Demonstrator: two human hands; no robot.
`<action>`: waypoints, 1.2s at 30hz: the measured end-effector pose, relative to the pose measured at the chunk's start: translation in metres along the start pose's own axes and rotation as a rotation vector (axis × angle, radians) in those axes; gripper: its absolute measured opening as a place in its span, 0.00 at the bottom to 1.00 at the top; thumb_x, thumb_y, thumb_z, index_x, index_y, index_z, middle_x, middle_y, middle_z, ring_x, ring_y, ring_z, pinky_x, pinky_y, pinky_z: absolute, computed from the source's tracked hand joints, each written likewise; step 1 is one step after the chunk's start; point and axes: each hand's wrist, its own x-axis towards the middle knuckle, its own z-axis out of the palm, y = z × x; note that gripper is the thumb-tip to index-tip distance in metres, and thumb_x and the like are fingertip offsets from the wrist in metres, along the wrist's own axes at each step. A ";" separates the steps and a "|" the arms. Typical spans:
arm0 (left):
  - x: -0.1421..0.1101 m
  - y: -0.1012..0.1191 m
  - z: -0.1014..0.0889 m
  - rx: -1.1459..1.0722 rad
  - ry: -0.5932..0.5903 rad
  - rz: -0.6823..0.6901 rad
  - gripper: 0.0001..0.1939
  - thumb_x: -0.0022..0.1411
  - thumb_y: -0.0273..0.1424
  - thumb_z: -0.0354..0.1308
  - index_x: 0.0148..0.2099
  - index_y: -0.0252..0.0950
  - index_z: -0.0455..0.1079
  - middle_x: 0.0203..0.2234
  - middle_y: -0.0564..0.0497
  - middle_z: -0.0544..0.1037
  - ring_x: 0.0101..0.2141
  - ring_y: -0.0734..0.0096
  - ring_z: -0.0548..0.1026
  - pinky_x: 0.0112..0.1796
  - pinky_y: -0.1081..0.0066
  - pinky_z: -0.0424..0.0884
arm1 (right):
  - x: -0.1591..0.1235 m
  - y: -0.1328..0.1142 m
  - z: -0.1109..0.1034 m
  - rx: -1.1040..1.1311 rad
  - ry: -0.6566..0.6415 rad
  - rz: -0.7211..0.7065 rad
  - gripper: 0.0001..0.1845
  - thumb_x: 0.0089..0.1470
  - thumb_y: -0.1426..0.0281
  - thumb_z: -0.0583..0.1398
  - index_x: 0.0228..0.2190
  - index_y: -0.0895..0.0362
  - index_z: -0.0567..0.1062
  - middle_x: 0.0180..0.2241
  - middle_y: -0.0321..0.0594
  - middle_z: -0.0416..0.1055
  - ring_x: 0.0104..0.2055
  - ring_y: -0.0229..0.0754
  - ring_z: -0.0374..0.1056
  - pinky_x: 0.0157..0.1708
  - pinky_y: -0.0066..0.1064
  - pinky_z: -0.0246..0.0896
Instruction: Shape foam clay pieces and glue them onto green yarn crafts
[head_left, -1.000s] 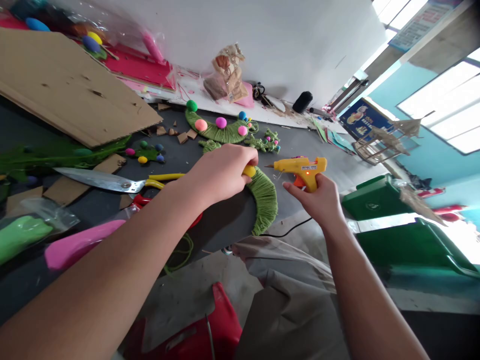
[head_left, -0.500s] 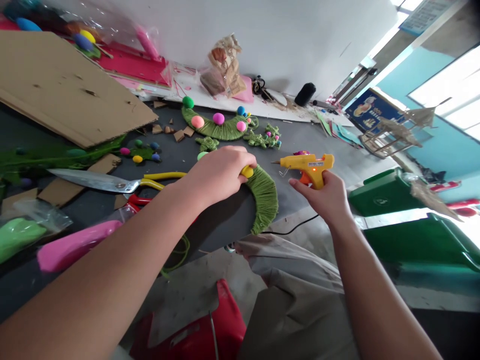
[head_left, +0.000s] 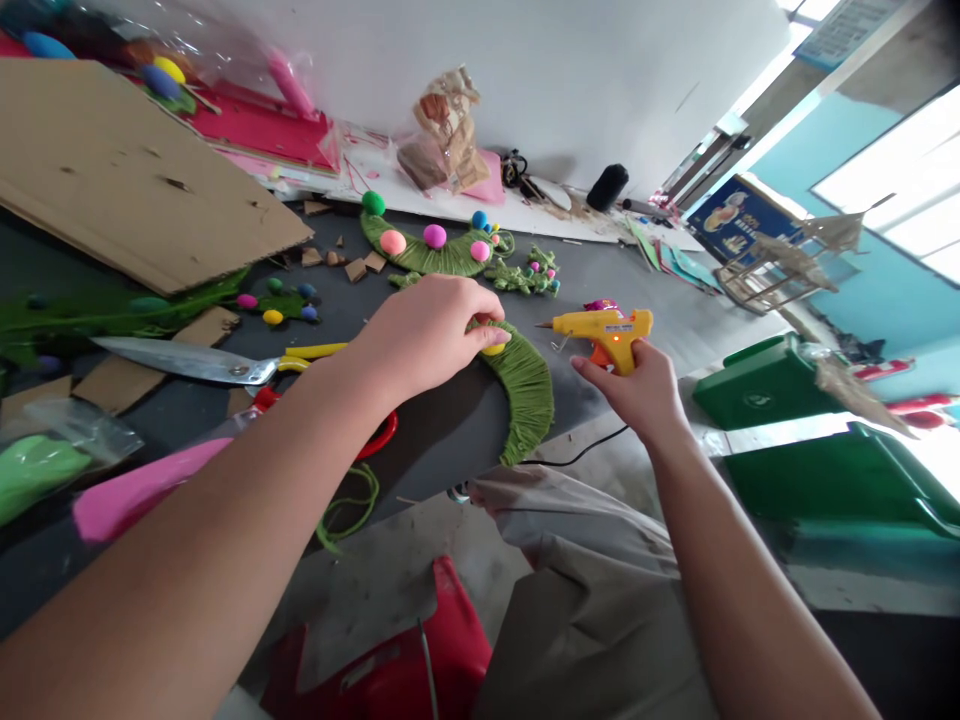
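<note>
My left hand [head_left: 448,330] is closed on a small yellow ball [head_left: 494,349], its fingers against the upper part of a green yarn-wrapped crescent [head_left: 529,390]. That crescent lies near the table's front edge, its upper end hidden under the hand. In my right hand [head_left: 652,385] is a yellow hot glue gun [head_left: 604,326] with a lit orange light. Its nozzle points left, apart from the crescent. Behind my left hand lies another green crescent [head_left: 450,258] carrying coloured balls.
Large scissors [head_left: 247,370] lie left on the dark table, beside cardboard [head_left: 135,170] and a pink packet [head_left: 150,490]. Small green yarn pieces [head_left: 525,272] sit behind. The gun's black cord [head_left: 585,460] hangs over the edge. Green bins [head_left: 757,385] stand right; a red stool [head_left: 405,660] is below.
My left hand has lowered the yellow ball onto or close against the crescent, the wrist shifting slightly up. My right hand with the glue gun has moved a little left.
</note>
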 end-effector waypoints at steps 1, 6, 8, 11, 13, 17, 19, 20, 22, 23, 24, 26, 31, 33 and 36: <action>0.000 0.000 0.002 0.008 0.001 0.005 0.09 0.68 0.38 0.64 0.45 0.41 0.83 0.43 0.48 0.87 0.43 0.56 0.83 0.41 0.60 0.71 | 0.000 0.000 0.000 -0.004 0.001 0.000 0.26 0.39 0.53 0.74 0.23 0.53 0.66 0.21 0.28 0.59 0.24 0.35 0.54 0.25 0.33 0.49; -0.001 -0.003 0.009 0.037 0.010 -0.007 0.09 0.70 0.37 0.62 0.41 0.43 0.84 0.43 0.49 0.87 0.46 0.54 0.83 0.38 0.61 0.69 | -0.002 -0.004 0.001 -0.023 -0.001 -0.004 0.25 0.40 0.54 0.73 0.22 0.52 0.65 0.20 0.27 0.58 0.24 0.35 0.54 0.25 0.33 0.49; -0.001 -0.005 0.010 0.041 0.015 -0.008 0.10 0.70 0.37 0.61 0.41 0.43 0.84 0.43 0.50 0.88 0.45 0.54 0.83 0.37 0.61 0.68 | -0.002 -0.005 0.001 -0.032 -0.003 -0.010 0.25 0.41 0.54 0.73 0.22 0.52 0.64 0.20 0.27 0.57 0.24 0.35 0.53 0.25 0.33 0.48; -0.001 -0.008 0.010 0.011 0.019 0.024 0.10 0.70 0.38 0.62 0.41 0.43 0.84 0.40 0.50 0.88 0.41 0.58 0.83 0.40 0.61 0.69 | -0.001 -0.003 0.001 -0.044 -0.003 -0.021 0.25 0.41 0.54 0.73 0.22 0.51 0.64 0.20 0.27 0.57 0.24 0.36 0.54 0.26 0.33 0.48; 0.000 -0.009 0.010 -0.023 0.016 0.043 0.09 0.69 0.37 0.63 0.41 0.43 0.85 0.38 0.51 0.88 0.38 0.61 0.82 0.41 0.61 0.71 | 0.001 -0.001 0.002 -0.047 -0.001 -0.027 0.25 0.41 0.53 0.73 0.22 0.51 0.64 0.20 0.27 0.58 0.24 0.36 0.54 0.26 0.34 0.48; 0.000 -0.011 0.011 -0.034 0.032 0.043 0.09 0.70 0.36 0.63 0.41 0.43 0.85 0.38 0.51 0.88 0.38 0.61 0.82 0.41 0.61 0.71 | 0.004 0.005 0.007 -0.033 0.006 -0.041 0.25 0.41 0.52 0.72 0.22 0.52 0.65 0.21 0.29 0.60 0.24 0.37 0.55 0.26 0.34 0.49; 0.000 -0.011 0.012 -0.019 0.041 0.045 0.10 0.70 0.36 0.62 0.42 0.43 0.85 0.38 0.51 0.88 0.39 0.60 0.82 0.39 0.62 0.71 | 0.005 0.007 0.011 -0.017 0.006 -0.055 0.24 0.44 0.51 0.70 0.24 0.52 0.66 0.21 0.29 0.62 0.25 0.38 0.56 0.26 0.34 0.51; 0.000 -0.012 0.011 -0.013 0.041 0.048 0.10 0.70 0.36 0.62 0.42 0.43 0.85 0.37 0.50 0.88 0.39 0.60 0.82 0.39 0.62 0.70 | 0.005 0.007 0.013 -0.008 0.006 -0.063 0.23 0.46 0.50 0.69 0.25 0.52 0.67 0.21 0.30 0.62 0.25 0.38 0.57 0.26 0.34 0.51; 0.001 -0.011 0.011 -0.008 0.041 0.060 0.10 0.70 0.35 0.61 0.42 0.43 0.85 0.37 0.50 0.88 0.39 0.60 0.82 0.38 0.62 0.70 | 0.005 0.007 0.017 0.010 0.008 -0.077 0.21 0.50 0.51 0.66 0.27 0.53 0.68 0.21 0.30 0.62 0.25 0.38 0.56 0.27 0.34 0.51; 0.001 -0.011 0.011 -0.012 0.041 0.064 0.11 0.71 0.35 0.61 0.42 0.43 0.85 0.38 0.50 0.88 0.39 0.61 0.82 0.39 0.62 0.71 | 0.005 0.006 0.019 0.019 0.006 -0.084 0.20 0.51 0.51 0.65 0.28 0.53 0.69 0.22 0.30 0.62 0.25 0.38 0.56 0.27 0.34 0.51; 0.001 -0.011 0.010 -0.021 0.051 0.066 0.11 0.71 0.35 0.61 0.43 0.43 0.85 0.39 0.50 0.88 0.39 0.61 0.83 0.40 0.62 0.72 | 0.004 0.005 0.020 0.027 0.002 -0.091 0.19 0.52 0.52 0.65 0.29 0.54 0.69 0.22 0.30 0.62 0.25 0.37 0.55 0.27 0.34 0.51; 0.000 -0.010 0.007 -0.054 0.096 0.075 0.11 0.71 0.35 0.60 0.43 0.41 0.85 0.40 0.50 0.88 0.40 0.61 0.83 0.43 0.62 0.73 | 0.004 0.002 0.024 0.045 -0.018 -0.107 0.19 0.52 0.52 0.65 0.29 0.54 0.71 0.22 0.30 0.62 0.25 0.37 0.55 0.27 0.34 0.51; -0.007 -0.007 -0.019 -0.179 0.341 0.064 0.15 0.74 0.40 0.58 0.44 0.39 0.83 0.39 0.50 0.87 0.41 0.63 0.81 0.43 0.62 0.73 | 0.002 -0.002 0.027 0.086 -0.058 -0.135 0.21 0.50 0.51 0.68 0.30 0.55 0.73 0.24 0.31 0.65 0.27 0.38 0.57 0.29 0.34 0.53; -0.015 -0.005 -0.037 -0.252 0.423 0.034 0.16 0.75 0.43 0.58 0.45 0.39 0.82 0.39 0.51 0.86 0.40 0.66 0.79 0.41 0.63 0.73 | 0.001 -0.001 0.024 0.124 -0.091 -0.143 0.23 0.47 0.51 0.71 0.32 0.56 0.76 0.26 0.33 0.70 0.28 0.40 0.62 0.31 0.35 0.58; -0.034 -0.002 -0.065 -0.305 0.485 0.008 0.17 0.75 0.44 0.59 0.43 0.37 0.80 0.37 0.53 0.84 0.39 0.69 0.77 0.42 0.63 0.73 | -0.001 -0.001 0.015 0.210 -0.091 -0.141 0.29 0.43 0.50 0.73 0.41 0.57 0.79 0.36 0.40 0.78 0.35 0.45 0.71 0.36 0.38 0.67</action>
